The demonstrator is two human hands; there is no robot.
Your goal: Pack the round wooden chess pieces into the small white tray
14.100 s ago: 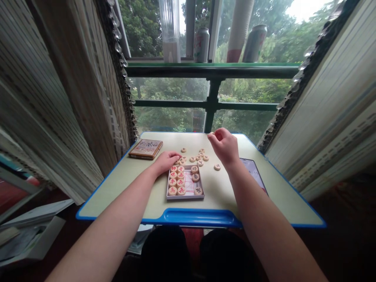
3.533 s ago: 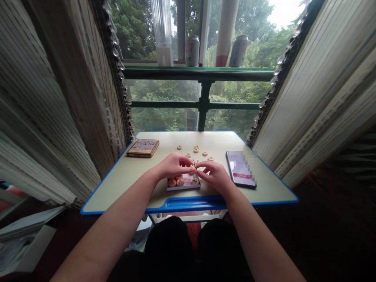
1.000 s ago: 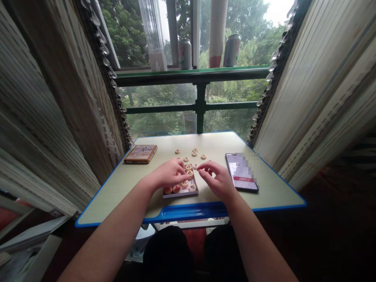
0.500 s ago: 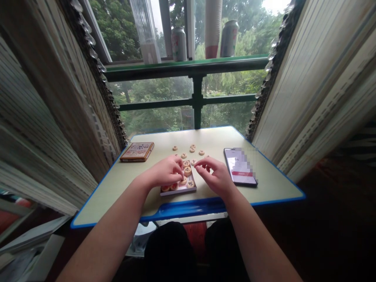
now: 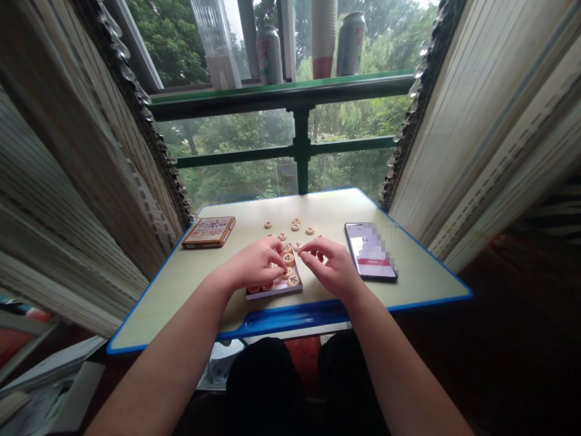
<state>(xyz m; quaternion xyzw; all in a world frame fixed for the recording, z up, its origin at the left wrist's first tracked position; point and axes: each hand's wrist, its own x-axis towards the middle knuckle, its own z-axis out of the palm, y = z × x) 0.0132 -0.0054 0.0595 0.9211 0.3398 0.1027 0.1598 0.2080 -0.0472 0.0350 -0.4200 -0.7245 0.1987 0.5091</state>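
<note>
An open shallow box (image 5: 295,289) with round wooden pieces marked with characters lies near the table's front edge. My left hand (image 5: 259,261) reaches over it from the left, its fingertips on a wooden piece (image 5: 287,272) inside. Just right of the box, my right hand (image 5: 329,265) hovers with thumb and index finger brought together; whatever may be between them is too small to make out. Several loose pieces lie beyond the hands, among them one (image 5: 310,231) and another (image 5: 268,224). Part of the box's inside is hidden under my left hand.
A closed brown box (image 5: 209,232) lies at the table's left. A phone (image 5: 371,251) with a lit screen lies at the right. Cans (image 5: 269,56) and stacked cups (image 5: 324,39) stand on the green window ledge (image 5: 281,91). Curtains hang on both sides.
The view has shifted slightly. The piece under my left fingertips has moved a little to the right within the box. My right hand keeps nearly the same pose.
</note>
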